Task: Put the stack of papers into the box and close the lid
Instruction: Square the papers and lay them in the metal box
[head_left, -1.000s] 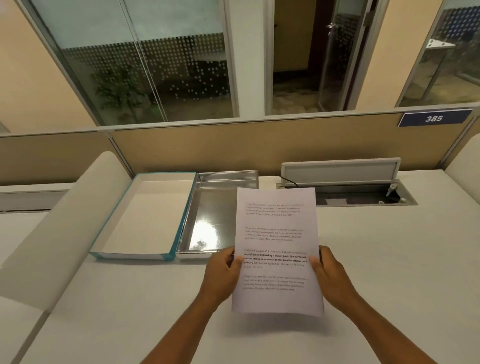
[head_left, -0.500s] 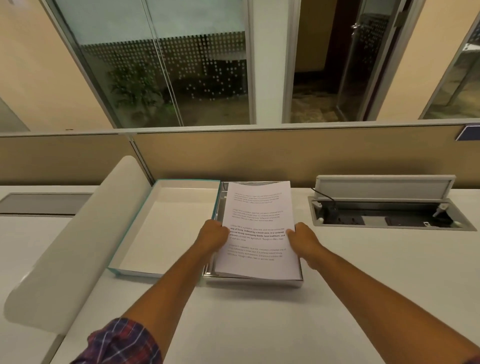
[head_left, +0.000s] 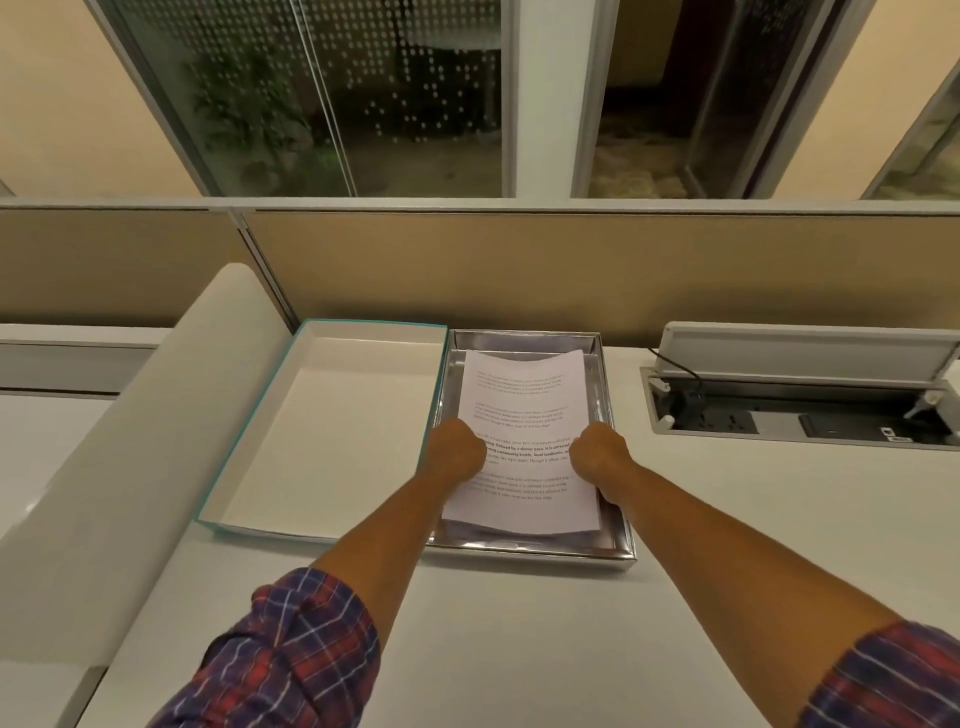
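Both bare hands reach forward over the white desk top (head_left: 519, 623), forearms out of rolled plaid sleeves (head_left: 291, 649). The stack of white printed paper sheets (head_left: 524, 415) sits inside the shallow shiny silver rectangular box (head_left: 618, 519), far end of the top sheet curled up a bit, near edge lying low by the box's front wall. The left hand (head_left: 457, 454) is curled closed on the stack's left edge, knuckles up, fingers tucked under or against the paper; exact finger contact is hidden. The right hand (head_left: 597, 452) is likewise curled on the right edge, gripping the sheets from that side, fingertips not visible. The stack covers most of the box floor, mirror-like walls showing all around it. Just beside the box on the left, touching or nearly so, lies the teal-edged white cardboard lid (head_left: 332, 431), upside down, open side up, nothing in it. Further left a rounded white desk divider panel (head_left: 130, 467) slopes across. To the right, well apart from the box, an open grey desk cable hatch (head_left: 800, 400) with flap raised, sockets and a black cable showing. Behind the desk a beige partition wall (head_left: 571, 270), glass panes above it.
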